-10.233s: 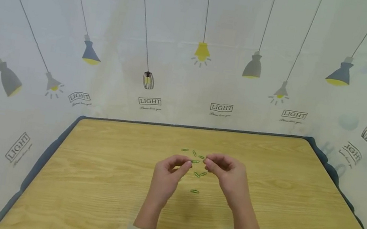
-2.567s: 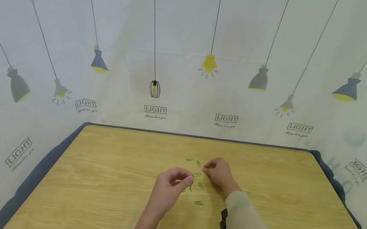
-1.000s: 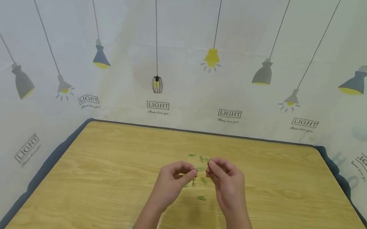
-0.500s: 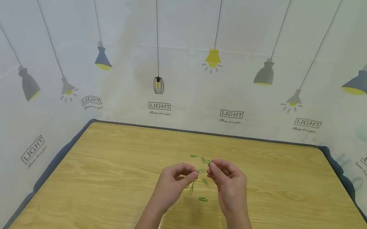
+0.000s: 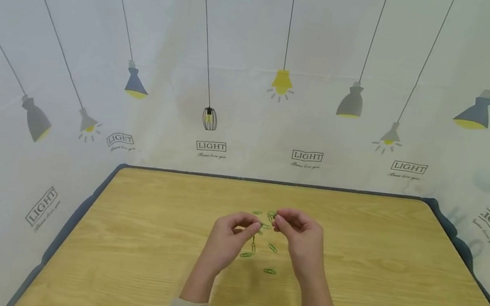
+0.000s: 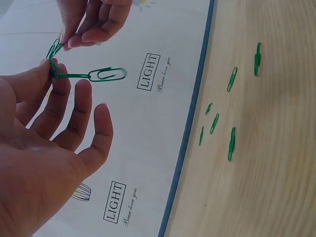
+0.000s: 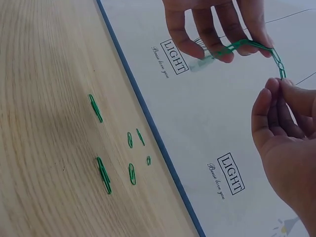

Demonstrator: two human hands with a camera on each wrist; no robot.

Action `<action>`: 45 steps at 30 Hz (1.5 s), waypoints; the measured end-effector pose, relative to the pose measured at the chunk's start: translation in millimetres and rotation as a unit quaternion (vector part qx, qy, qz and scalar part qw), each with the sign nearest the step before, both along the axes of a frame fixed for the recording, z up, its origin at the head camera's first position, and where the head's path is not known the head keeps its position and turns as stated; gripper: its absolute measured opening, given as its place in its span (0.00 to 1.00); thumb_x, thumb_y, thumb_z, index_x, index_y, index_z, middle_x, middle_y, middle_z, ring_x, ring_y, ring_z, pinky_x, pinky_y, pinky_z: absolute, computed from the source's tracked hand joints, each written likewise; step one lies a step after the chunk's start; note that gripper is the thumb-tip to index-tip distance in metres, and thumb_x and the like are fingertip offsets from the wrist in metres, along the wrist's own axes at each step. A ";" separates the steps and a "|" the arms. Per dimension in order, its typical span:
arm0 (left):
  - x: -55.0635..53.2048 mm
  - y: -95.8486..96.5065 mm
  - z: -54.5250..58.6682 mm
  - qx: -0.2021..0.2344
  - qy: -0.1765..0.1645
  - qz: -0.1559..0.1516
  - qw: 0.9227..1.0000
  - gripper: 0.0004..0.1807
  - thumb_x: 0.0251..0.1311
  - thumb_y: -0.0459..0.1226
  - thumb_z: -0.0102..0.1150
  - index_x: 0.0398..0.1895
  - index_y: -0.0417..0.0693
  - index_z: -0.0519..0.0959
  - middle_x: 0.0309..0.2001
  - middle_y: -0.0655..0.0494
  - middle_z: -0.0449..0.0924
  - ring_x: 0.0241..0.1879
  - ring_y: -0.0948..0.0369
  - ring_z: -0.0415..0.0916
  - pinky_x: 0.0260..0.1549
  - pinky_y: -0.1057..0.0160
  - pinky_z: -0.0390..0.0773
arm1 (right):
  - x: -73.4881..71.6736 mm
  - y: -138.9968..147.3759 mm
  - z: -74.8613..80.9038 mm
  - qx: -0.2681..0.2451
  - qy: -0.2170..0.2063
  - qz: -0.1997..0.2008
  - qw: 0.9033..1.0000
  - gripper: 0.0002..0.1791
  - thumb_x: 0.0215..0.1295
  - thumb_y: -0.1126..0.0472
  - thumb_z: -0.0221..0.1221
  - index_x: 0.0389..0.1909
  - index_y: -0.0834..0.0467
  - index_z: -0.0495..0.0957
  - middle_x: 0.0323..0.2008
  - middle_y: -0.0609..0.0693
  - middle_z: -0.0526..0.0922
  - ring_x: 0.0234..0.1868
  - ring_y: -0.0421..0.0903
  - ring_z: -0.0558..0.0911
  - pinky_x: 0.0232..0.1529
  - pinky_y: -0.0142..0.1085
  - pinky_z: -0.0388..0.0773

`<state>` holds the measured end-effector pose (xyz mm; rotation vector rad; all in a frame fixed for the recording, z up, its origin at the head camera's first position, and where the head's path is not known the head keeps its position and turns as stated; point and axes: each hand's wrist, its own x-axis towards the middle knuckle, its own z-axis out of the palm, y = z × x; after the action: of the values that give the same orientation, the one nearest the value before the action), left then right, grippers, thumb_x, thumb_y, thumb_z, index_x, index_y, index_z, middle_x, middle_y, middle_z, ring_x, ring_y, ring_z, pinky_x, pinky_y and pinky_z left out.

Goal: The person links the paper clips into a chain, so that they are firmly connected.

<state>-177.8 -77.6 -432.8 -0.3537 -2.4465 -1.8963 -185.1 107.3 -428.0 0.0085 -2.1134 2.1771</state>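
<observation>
Both hands are raised over the table, fingertips close together. My left hand (image 5: 228, 241) pinches a short chain of green paper clips (image 6: 107, 74) between thumb and index finger. Its far end dangles past the other fingers, which are loosely bent. In the right wrist view the chain (image 7: 242, 43) runs along the left fingers. From the left fingertips a green paper clip (image 7: 279, 64) spans to my right hand (image 7: 286, 121), whose thumb and index finger pinch its other end. Where this clip meets the chain, the left fingertips partly cover the joint.
Several loose green paper clips lie scattered on the wooden table (image 5: 139, 243), among them one paper clip (image 5: 270, 271) nearest the body and another paper clip (image 5: 272, 248) beyond it. A pale backdrop (image 5: 245, 89) printed with lamps rises behind the table's dark blue edge.
Earlier the right hand reached down to the table beside the loose clips. It came back up and has moved slightly left toward the left hand, which keeps the chain hanging.
</observation>
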 end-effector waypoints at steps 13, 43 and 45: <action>-2.9 4.0 10.6 0.024 -0.015 -0.001 1.000 0.13 0.77 0.46 0.62 0.52 0.49 0.87 0.52 0.51 0.87 0.55 0.56 0.83 0.58 0.50 0.84 | -5.4 -5.2 2.6 0.040 0.014 0.030 0.999 0.08 0.76 0.66 0.64 0.49 0.65 0.84 0.40 0.50 0.88 0.41 0.42 0.87 0.51 0.34 0.86; -4.4 1.5 10.1 0.064 -0.028 0.005 0.998 0.13 0.79 0.41 0.59 0.50 0.40 0.85 0.47 0.43 0.88 0.51 0.55 0.85 0.59 0.53 0.83 | -1.6 -0.7 3.8 0.032 0.022 0.012 0.999 0.07 0.74 0.69 0.64 0.48 0.67 0.84 0.39 0.51 0.88 0.40 0.41 0.87 0.53 0.37 0.87; -3.4 1.3 9.0 0.064 -0.030 -0.001 0.998 0.12 0.79 0.40 0.59 0.50 0.42 0.85 0.45 0.44 0.89 0.49 0.57 0.85 0.57 0.54 0.82 | -0.2 -1.4 4.6 0.033 0.020 0.006 0.999 0.07 0.74 0.69 0.64 0.48 0.67 0.85 0.39 0.51 0.88 0.40 0.41 0.87 0.52 0.37 0.87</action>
<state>-181.2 -76.3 -423.8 -0.2994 -2.3455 -2.0811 -185.3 105.8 -423.4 0.0705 -2.1668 2.0947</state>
